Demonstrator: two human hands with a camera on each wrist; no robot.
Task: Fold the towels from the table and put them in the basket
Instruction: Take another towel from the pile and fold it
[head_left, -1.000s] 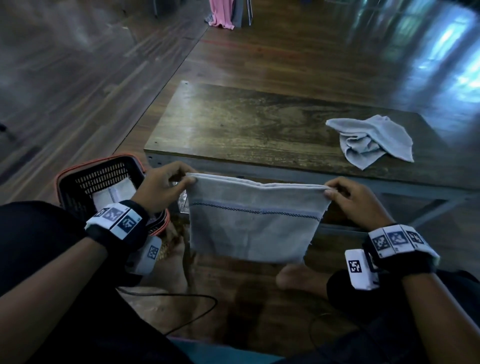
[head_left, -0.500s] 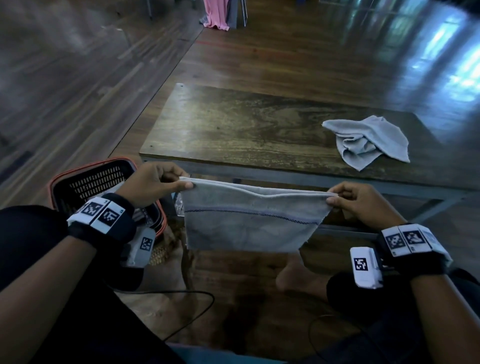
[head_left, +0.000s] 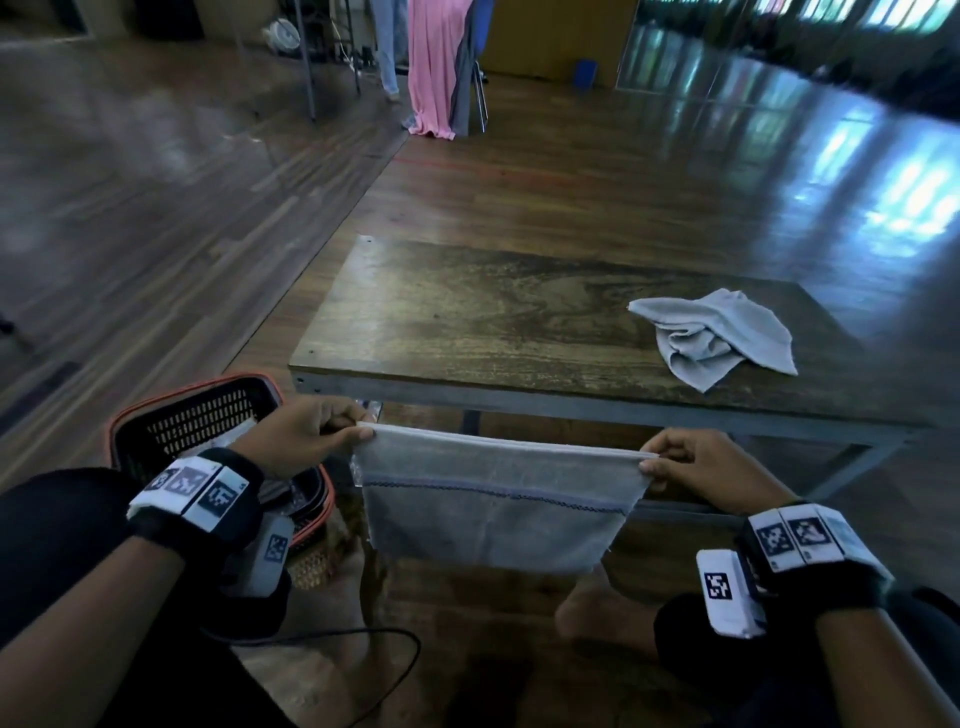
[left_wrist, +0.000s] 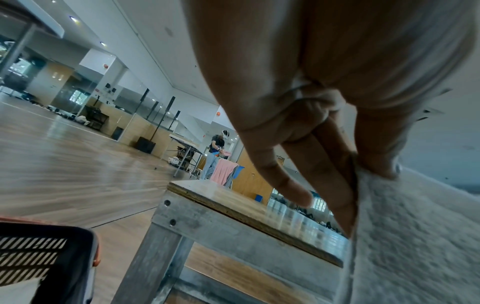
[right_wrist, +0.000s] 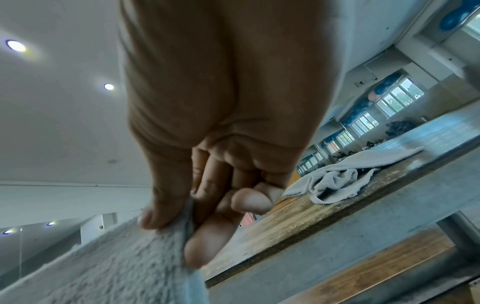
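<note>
Glossy wood floor (head_left: 156, 218), low wooden worktop (head_left: 467, 312) with crumpled grey towel (head_left: 717, 338); left hand (head_left: 301, 436), right hand (head_left: 711, 473) pinch folded towel (head_left: 493, 504) corners; basket (head_left: 182, 415) left.

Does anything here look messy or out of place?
Only the crumpled towel bunched up on the table, waiting its turn. The towel pinched between the left hand and right hand hangs straight.

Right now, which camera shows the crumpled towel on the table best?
The head view: the whole crumpled towel lies in sight on the table, at its right end. The right wrist view catches it from low and side-on, beyond the right hand. The left wrist view does not show it.
</note>
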